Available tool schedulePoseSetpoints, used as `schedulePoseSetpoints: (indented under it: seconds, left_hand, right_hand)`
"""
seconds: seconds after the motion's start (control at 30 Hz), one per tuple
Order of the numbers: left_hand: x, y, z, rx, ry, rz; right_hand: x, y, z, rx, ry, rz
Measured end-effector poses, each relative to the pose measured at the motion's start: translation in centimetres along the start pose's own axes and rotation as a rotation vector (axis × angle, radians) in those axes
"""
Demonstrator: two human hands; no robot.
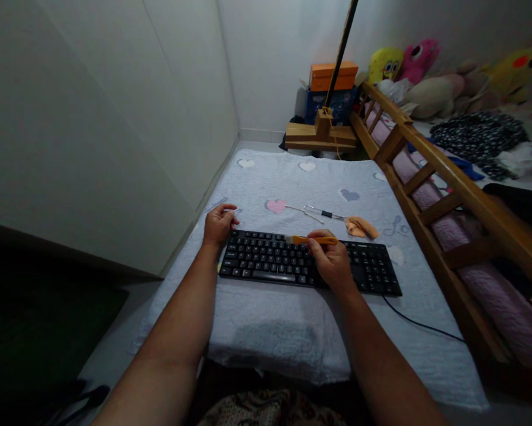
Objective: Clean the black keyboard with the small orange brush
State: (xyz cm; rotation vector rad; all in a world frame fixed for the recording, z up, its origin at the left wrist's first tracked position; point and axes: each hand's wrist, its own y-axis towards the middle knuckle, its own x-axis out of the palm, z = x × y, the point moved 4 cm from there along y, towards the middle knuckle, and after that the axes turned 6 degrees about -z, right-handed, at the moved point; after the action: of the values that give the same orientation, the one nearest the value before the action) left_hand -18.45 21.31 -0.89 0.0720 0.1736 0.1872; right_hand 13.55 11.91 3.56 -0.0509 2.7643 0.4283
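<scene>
A black keyboard [274,259] lies across the cloth-covered table, its cable [421,324] running off to the right. My right hand [332,260] pinches the orange handle of a small brush [301,239], held flat above the upper key rows with its pale bristles pointing left. Beside the keyboard's upper left corner rests my left hand [220,223], fingers loosely bent and apart, nothing visible in them. Behind the keyboard lie a thin wire tool with a black grip [326,213], a slim pale stick [308,213] and a crumpled orange-tan cloth [361,227].
A light blue cloth with hearts [266,319] covers the table. Along the right runs a wooden bed rail [425,160], with plush toys [434,94] and clothes behind it. A wooden stand [321,135] with a pole and stacked boxes [332,77] is at the back. A pale wall panel [115,118] borders the left.
</scene>
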Motion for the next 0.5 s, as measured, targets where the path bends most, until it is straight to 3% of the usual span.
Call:
schedulePoseSetpoints:
  seconds: [0.2,0.5]
  left_hand:
    - [0.0,0.0,-0.1,0.005,-0.008,-0.006]
    - [0.0,-0.1,-0.1,0.0,-0.006,-0.01]
  right_hand:
    - [0.7,-0.2,-0.5,-0.041,-0.115,0.008]
    - [-3.2,-0.7,-0.1,-0.056,-0.45,0.401]
